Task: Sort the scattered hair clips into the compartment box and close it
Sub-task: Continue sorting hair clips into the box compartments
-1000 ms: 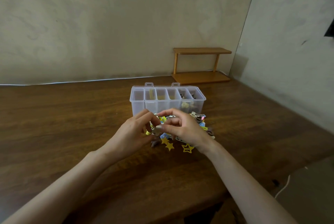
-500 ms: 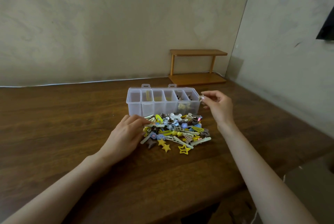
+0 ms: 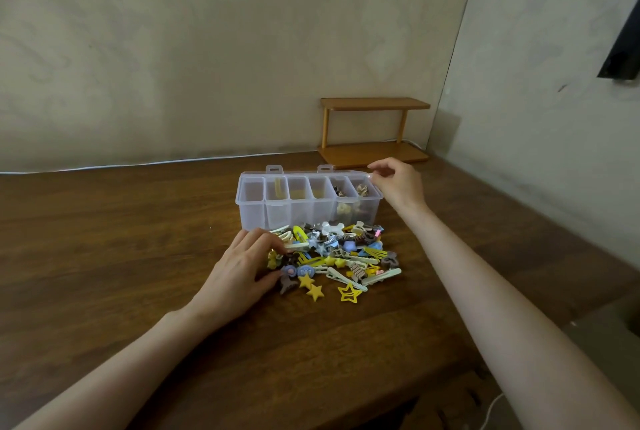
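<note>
R hand (image 3: 396, 185) over box's (image 3: 277, 214) far-right slot, fingertips pinched, contents unclear; L hand (image 3: 242, 266) flat on clip pile (image 3: 346, 258) below.

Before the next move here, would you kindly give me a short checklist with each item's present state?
1. Clear plastic compartment box open: ok.
2. Right hand at the box's right end: ok.
3. Clip pinched in that hand: cannot tell, too small.
4. Left hand resting on the pile of colourful hair clips: ok.
5. Clips all sorted off the brown wooden table: not ok.
</note>
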Action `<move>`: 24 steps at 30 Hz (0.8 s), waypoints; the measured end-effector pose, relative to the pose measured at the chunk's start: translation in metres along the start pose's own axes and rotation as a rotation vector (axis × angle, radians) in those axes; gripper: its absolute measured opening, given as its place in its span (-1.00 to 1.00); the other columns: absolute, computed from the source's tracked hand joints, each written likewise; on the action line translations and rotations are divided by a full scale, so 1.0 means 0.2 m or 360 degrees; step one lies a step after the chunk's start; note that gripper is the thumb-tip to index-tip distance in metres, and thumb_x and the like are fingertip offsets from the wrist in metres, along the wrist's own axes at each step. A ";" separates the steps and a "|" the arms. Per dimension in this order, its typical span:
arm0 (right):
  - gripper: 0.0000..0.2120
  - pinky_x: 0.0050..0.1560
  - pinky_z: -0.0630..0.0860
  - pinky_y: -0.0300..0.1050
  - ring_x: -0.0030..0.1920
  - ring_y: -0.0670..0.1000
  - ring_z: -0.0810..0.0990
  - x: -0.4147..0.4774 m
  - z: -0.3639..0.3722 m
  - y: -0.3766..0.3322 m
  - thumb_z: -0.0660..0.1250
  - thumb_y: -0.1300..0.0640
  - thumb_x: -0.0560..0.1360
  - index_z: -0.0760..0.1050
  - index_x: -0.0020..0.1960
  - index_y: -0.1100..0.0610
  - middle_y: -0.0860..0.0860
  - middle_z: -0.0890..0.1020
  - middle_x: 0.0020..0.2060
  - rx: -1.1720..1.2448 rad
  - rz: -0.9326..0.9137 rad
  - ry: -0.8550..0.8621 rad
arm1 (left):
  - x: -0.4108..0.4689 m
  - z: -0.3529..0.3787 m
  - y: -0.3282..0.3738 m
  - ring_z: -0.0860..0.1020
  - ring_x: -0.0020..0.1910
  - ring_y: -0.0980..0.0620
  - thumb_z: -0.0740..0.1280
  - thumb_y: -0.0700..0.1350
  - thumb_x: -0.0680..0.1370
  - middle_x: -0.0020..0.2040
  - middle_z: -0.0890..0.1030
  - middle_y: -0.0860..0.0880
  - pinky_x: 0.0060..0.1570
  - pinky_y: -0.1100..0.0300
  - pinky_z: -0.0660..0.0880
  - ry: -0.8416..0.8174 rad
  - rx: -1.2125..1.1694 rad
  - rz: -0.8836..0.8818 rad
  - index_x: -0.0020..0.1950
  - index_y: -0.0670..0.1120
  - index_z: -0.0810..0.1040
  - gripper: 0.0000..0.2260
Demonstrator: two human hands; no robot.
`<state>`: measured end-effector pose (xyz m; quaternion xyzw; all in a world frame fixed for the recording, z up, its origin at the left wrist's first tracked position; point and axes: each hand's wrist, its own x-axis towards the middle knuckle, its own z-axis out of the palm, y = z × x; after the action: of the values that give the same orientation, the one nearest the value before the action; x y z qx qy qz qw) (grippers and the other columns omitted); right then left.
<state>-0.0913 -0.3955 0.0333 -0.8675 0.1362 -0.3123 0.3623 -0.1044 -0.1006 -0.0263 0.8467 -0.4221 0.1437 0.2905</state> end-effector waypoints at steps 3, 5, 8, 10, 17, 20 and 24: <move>-0.85 -0.22 0.37 -0.45 -0.10 -0.11 0.51 -0.05 -0.02 0.01 0.31 0.19 0.51 0.59 0.05 0.11 -0.02 0.61 -0.05 0.0054 -0.0030 0.0049 | 0.00 0.00 0.00 0.36 0.08 0.15 0.39 -0.06 0.44 0.11 0.44 0.11 -0.04 0.30 0.40 0.0001 -0.0013 -0.0001 0.05 0.09 0.42 -0.76; -0.85 -0.24 0.37 -0.46 -0.10 -0.13 0.52 -0.11 -0.06 0.02 0.31 0.20 0.51 0.59 0.04 0.10 -0.03 0.61 -0.05 0.0088 -0.0049 0.0080 | 0.00 0.00 0.00 0.36 0.07 0.16 0.39 -0.07 0.44 0.10 0.44 0.11 -0.05 0.30 0.41 0.0003 -0.0014 -0.0001 0.05 0.08 0.42 -0.76; -0.87 -0.20 0.40 -0.50 -0.11 -0.16 0.53 -0.25 -0.13 0.03 0.33 0.22 0.49 0.60 0.02 0.11 -0.05 0.62 -0.10 0.0177 -0.0080 0.0007 | 0.01 0.01 0.00 0.36 0.07 0.16 0.39 -0.07 0.44 0.09 0.44 0.11 -0.07 0.31 0.42 0.0021 -0.0020 0.0007 0.05 0.06 0.43 -0.77; -0.89 -0.18 0.43 -0.49 -0.12 -0.17 0.55 -0.34 -0.18 0.04 0.35 0.22 0.48 0.60 -0.02 0.09 -0.07 0.62 -0.12 0.0231 -0.0080 -0.0168 | 0.00 0.01 -0.01 0.37 0.07 0.14 0.39 -0.08 0.44 0.09 0.44 0.11 -0.07 0.29 0.44 0.0036 -0.0022 0.0004 0.04 0.05 0.43 -0.77; -0.93 -0.11 0.42 -0.25 -0.11 -0.11 0.54 -0.51 -0.24 0.13 0.37 0.15 0.48 0.62 -0.10 0.04 -0.07 0.62 -0.13 0.0281 -0.0051 -0.0434 | 0.00 0.01 -0.01 0.40 0.04 0.14 0.37 -0.05 0.45 0.04 0.46 0.12 -0.08 0.16 0.52 0.0088 -0.0063 -0.0016 -0.03 0.08 0.42 -0.82; -0.88 -0.02 0.38 -0.24 0.00 -0.12 0.48 -0.54 -0.21 0.13 0.37 0.04 0.47 0.65 -0.13 0.05 -0.10 0.59 -0.12 0.0296 -0.0196 -0.0478 | 0.00 0.01 -0.01 0.39 0.05 0.14 0.35 -0.07 0.46 0.06 0.46 0.11 -0.07 0.20 0.50 0.0100 -0.0052 -0.0018 0.01 0.07 0.47 -0.84; -0.64 0.14 0.31 -0.24 0.16 -0.15 0.38 -0.56 -0.16 0.11 0.23 -0.19 0.41 0.68 -0.16 0.02 -0.19 0.57 -0.01 0.0134 -0.0518 -0.0639 | 0.00 0.01 -0.02 0.34 0.06 0.22 0.34 -0.07 0.47 0.11 0.42 0.14 -0.10 0.39 0.36 0.0030 -0.0008 0.0028 0.10 0.06 0.54 -0.79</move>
<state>-0.1990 -0.3759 -0.0143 -0.9068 -0.0929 -0.1934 0.3628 -0.1019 -0.0995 -0.0284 0.8408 -0.4271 0.1530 0.2954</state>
